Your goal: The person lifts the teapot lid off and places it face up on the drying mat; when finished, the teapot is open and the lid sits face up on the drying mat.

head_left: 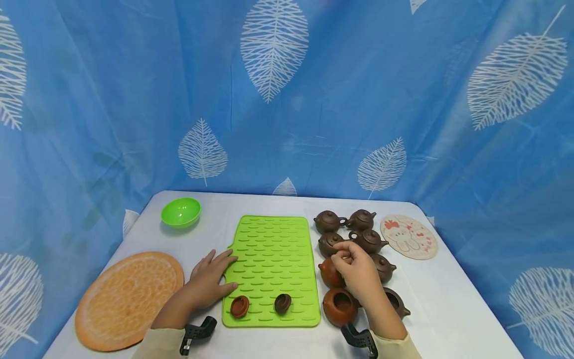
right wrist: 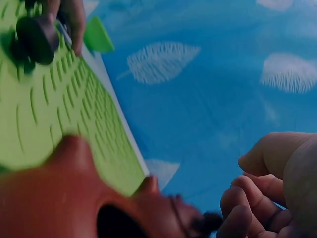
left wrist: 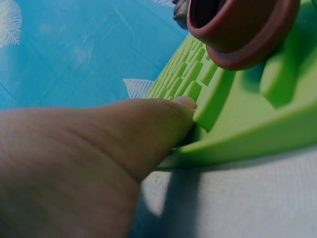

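Observation:
My left hand [head_left: 208, 281] rests fingers spread on the left edge of a green silicone mat [head_left: 273, 259]; its thumb [left wrist: 168, 116] presses the rim in the left wrist view. A reddish teapot lid [head_left: 239, 306] and a dark brown lid [head_left: 282, 303] lie tilted on the mat's near part. My right hand [head_left: 358, 271] hovers over the teapots, fingers loosely bent, nothing visible between thumb and fingertips. Just left of it is a lidded reddish teapot [head_left: 329, 273], partly covered. Nearer me, a reddish teapot [head_left: 334, 311] and a dark teapot [head_left: 399, 301] stand uncovered.
More dark lidded teapots [head_left: 329, 221] stand in two columns right of the mat. A round coaster with a rabbit picture [head_left: 410, 237] lies beyond them. Left are a green bowl [head_left: 181, 213] and a large round orange-brown mat [head_left: 130, 299]. A blue leaf-patterned curtain [head_left: 323, 99] hangs behind.

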### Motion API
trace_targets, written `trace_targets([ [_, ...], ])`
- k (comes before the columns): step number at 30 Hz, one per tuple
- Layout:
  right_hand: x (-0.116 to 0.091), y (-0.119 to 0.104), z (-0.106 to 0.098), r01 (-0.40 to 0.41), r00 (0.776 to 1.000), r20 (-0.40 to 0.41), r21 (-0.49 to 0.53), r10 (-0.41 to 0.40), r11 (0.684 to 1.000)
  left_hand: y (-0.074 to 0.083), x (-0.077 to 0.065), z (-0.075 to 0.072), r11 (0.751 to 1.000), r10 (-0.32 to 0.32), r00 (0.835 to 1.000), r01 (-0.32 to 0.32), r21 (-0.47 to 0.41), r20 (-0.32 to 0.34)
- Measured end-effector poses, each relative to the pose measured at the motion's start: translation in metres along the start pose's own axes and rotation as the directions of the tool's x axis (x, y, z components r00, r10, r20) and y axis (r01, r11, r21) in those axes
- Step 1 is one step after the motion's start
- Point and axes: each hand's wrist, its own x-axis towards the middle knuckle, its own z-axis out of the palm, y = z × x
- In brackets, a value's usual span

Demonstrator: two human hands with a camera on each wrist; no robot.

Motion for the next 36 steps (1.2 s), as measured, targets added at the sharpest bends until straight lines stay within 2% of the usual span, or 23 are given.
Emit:
trace_targets([
  [4, 0.006, 0.012, -0.002, -0.035, 0.999, -0.014, 0.000, 0.035, 0.999, 0.000, 0.000, 0.000, 1.000, 0.009, 1.000, -0.009, 0.001, 0.000],
  [8, 0.009, 0.018, -0.005, -0.022, 1.000, -0.010, -0.031, 0.022, 0.999, 0.001, 0.000, -0.002, 1.000, 0.019, 1.000, -0.019, -0.003, -0.006],
  [18, 0.007, 0.022, -0.009, -0.001, 0.997, 0.072, -0.132, 0.010, 0.991, 0.002, -0.002, -0.002, 1.000, 0.004, 1.000, -0.004, 0.009, 0.009],
  [29, 0.006, 0.024, -0.010, 0.039, 0.997, 0.075, -0.184, -0.026, 0.982, 0.004, -0.003, -0.002, 1.000, 0.005, 1.000, -0.005, 0.011, 0.001],
  [36, 0.005, 0.023, -0.009, 0.018, 0.998, 0.066, -0.212, -0.004, 0.977, 0.003, -0.003, -0.002, 0.999, 0.018, 1.000, -0.018, 0.029, -0.002],
])
